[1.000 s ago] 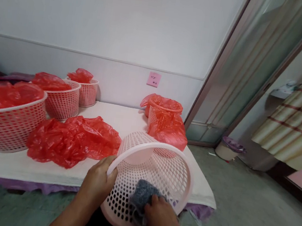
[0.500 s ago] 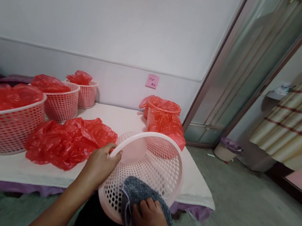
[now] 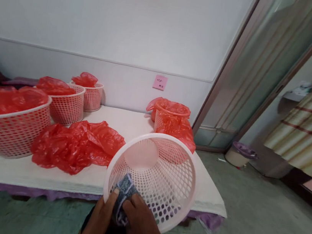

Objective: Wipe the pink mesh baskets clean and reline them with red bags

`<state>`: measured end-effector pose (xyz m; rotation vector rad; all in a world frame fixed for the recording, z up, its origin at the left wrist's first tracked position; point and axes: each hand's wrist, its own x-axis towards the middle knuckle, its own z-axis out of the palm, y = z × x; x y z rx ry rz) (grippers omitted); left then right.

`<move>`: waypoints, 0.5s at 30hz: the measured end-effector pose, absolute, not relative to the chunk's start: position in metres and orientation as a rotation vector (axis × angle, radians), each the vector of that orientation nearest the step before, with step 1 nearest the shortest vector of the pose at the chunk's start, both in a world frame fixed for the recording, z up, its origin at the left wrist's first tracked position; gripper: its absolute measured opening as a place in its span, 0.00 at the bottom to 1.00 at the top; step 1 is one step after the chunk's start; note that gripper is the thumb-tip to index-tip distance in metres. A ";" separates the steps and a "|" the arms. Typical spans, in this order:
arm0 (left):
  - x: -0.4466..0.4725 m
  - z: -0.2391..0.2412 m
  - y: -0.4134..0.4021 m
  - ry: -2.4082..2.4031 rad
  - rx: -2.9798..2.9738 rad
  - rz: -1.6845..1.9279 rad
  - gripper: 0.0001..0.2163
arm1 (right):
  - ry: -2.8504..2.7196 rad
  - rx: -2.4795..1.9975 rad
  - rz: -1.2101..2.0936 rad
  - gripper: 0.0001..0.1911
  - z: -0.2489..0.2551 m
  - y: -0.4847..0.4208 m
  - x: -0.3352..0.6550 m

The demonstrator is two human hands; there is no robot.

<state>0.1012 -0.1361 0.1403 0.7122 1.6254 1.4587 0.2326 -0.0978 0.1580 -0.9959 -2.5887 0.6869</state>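
Observation:
A pink-white perforated plastic basket (image 3: 174,181) is tilted in front of me with its open mouth toward me. My left hand (image 3: 104,214) is closed on the lower left of its rim, thumb beside the cloth. A dark grey-blue cloth (image 3: 126,190) with a pale edge lies bunched over that part of the rim. My right hand (image 3: 139,215) grips the cloth with bent fingers and presses it to the basket's inner wall. The hands are close together and partly hide the rim.
A crumpled red plastic bag (image 3: 78,146) lies on the white-covered bed (image 3: 77,183). To the left stand several baskets (image 3: 7,138) with red bags in them. Behind my basket is a red-bagged basket (image 3: 174,112). A waste bin (image 3: 237,157) stands on the floor at right.
My left hand has moved down the rim from its upper left to its lower left. My right hand has carried the cloth leftward to that spot. The basket has turned slightly.

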 end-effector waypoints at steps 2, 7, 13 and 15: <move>0.099 0.141 -0.138 1.602 0.684 1.460 0.23 | -2.657 -1.103 0.631 0.18 0.151 -0.092 0.236; 0.099 0.139 -0.147 1.612 0.839 1.411 0.23 | -2.573 -1.383 0.572 0.13 0.144 -0.050 0.257; 0.105 0.131 -0.161 1.890 0.981 1.279 0.19 | -2.162 -1.350 0.714 0.17 0.153 -0.006 0.248; 0.111 0.132 -0.159 1.869 1.095 1.297 0.20 | -2.035 -1.279 0.805 0.18 0.150 -0.008 0.230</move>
